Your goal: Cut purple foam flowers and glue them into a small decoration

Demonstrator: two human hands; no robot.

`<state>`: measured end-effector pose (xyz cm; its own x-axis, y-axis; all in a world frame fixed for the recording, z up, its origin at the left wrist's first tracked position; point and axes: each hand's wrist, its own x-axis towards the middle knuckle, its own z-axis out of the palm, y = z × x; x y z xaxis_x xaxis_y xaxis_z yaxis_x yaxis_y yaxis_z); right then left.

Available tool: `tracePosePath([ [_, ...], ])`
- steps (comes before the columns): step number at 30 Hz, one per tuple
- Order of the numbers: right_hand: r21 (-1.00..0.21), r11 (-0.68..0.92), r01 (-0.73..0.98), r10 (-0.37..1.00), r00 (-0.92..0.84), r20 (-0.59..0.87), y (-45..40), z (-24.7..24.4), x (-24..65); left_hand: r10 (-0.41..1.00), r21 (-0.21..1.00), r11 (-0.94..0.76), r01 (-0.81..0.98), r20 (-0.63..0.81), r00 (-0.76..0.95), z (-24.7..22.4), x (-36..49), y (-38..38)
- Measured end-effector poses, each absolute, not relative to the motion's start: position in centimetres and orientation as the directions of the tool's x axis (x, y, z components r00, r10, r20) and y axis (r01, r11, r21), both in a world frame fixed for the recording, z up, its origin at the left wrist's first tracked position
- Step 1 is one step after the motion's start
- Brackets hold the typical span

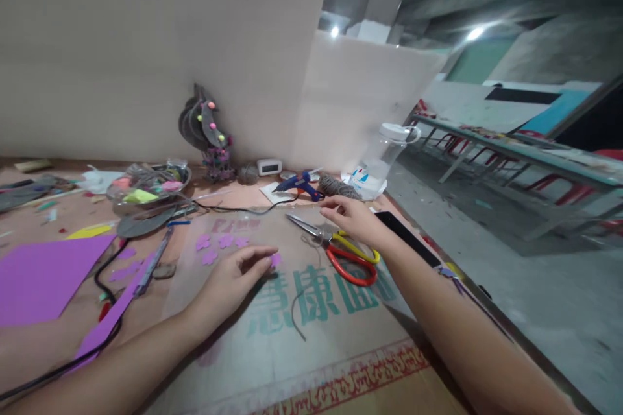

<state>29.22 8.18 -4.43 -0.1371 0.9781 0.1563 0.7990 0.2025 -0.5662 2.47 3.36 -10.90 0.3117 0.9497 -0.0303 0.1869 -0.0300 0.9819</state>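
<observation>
My left hand (242, 275) pinches a small purple flower cutout (275, 260) between thumb and fingers, low over the printed cardboard sheet (233, 369). Several more purple flowers (226, 240) lie just behind it. My right hand (351, 215) reaches forward past the scissors (350, 262), which have one red and one yellow handle. Its fingers stretch leftward and hold nothing that I can see. Beyond the fingertips rests a blue glue gun (302, 183) on a white pad (272, 193). A thin grey piece of yarn (294, 318) lies on the cardboard.
On the left are a purple sheet (48, 279), a pen (154, 262) and a cluttered bowl (146, 191). A grey decorated ornament (207, 130) stands by the wall. At the back right is a clear jug (384, 155); a phone (406, 237) lies near the table's right edge.
</observation>
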Motion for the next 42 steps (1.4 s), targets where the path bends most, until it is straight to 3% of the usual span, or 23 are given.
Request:
tracePosePath([
  [3, -0.573, 0.160, 0.804, 0.980, -0.057, 0.192, 10.4, -6.4, 29.8, 0.944, 0.980, 0.024, 0.198, -0.087, 0.319, -10.8, 2.7, 3.5],
  [8, -0.564, 0.178, 0.806, 0.976, -0.072, 0.206, 15.1, -7.5, 29.4, 0.939, 0.978, 0.035, 0.204, -0.103, 0.329, -10.5, 2.9, 3.6],
  [19, -0.565, 0.060, 0.823, 0.996, -0.007, 0.094, 19.5, -8.9, 27.2, 0.934, 0.992, 0.094, 0.088, -0.118, 0.336, -10.3, 3.0, 3.6],
  [25, -0.708, 0.090, 0.701, 0.992, -0.002, 0.125, 17.5, -6.4, 26.6, 0.937, 0.993, 0.083, 0.083, -0.106, 0.334, -10.4, 2.9, 3.7],
  [33, -0.866, 0.217, 0.450, 0.973, -0.170, 0.155, 8.1, -3.4, 26.8, 0.936, 0.991, 0.133, -0.027, -0.116, 0.333, -10.6, 2.9, 4.0],
  [39, -0.872, 0.054, 0.486, 0.988, -0.153, -0.025, 3.0, -7.0, 27.4, 0.950, 0.983, 0.152, -0.107, -0.115, 0.292, -10.7, 2.8, 4.3],
  [42, -0.822, 0.123, 0.556, 0.980, -0.198, 0.014, 2.2, -7.9, 27.3, 0.948, 0.979, 0.166, -0.115, -0.126, 0.291, -10.5, 2.6, 4.4],
])
